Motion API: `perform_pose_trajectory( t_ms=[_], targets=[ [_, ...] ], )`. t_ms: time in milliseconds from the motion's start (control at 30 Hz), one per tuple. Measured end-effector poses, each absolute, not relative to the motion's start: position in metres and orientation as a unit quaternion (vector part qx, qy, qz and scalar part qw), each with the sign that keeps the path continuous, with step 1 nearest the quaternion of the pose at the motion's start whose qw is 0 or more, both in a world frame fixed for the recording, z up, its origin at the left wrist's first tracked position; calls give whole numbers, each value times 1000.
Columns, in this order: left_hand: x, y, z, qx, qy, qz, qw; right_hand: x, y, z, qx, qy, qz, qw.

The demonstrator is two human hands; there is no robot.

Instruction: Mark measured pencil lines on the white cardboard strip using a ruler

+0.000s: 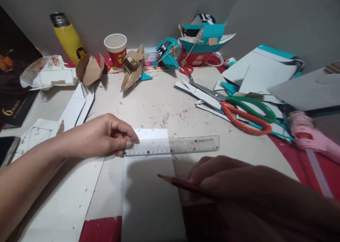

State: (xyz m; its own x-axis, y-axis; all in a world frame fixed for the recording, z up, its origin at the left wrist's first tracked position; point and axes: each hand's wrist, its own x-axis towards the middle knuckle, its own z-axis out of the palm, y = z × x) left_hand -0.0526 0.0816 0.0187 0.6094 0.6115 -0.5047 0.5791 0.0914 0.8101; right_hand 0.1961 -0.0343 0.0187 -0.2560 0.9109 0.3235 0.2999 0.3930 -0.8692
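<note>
My left hand (114, 137) pinches the left end of a clear ruler (193, 144), which lies across a strip of white card (148, 192) near its far end. Small pencil marks show on the card beyond the ruler, and a line runs along the ruler's near edge. My right hand (225, 178) is closed around a dark red pencil (186, 184). The pencil's tip points left, over the card and nearer to me than the ruler. Shadow from my right hand darkens much of the card.
Large scissors (247, 114) with green and orange handles lie right, on paper scraps. A pink glue gun (308, 132) is at the right edge. Behind stand a yellow bottle (66, 38), a paper cup (115, 49) and cardboard models (134, 67). A phone (7, 148) lies left.
</note>
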Motion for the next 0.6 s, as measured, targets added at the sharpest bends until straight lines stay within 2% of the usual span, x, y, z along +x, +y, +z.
perform_pose_trajectory(
  t_ms=[67, 200, 333, 600],
  targets=[
    [-53, 82, 18, 675, 436, 17, 595, 196, -28, 16, -445, -703, 334, 443],
    [-52, 82, 17, 682, 431, 12, 591, 192, -18, 0, -467, -715, 360, 377],
    [-53, 82, 18, 702, 423, 4, 572, 190, -18, -14, -479, -696, 394, 362],
    [-54, 82, 17, 706, 417, 5, 573, 189, -19, -10, -444, -773, 290, 348]
  ],
)
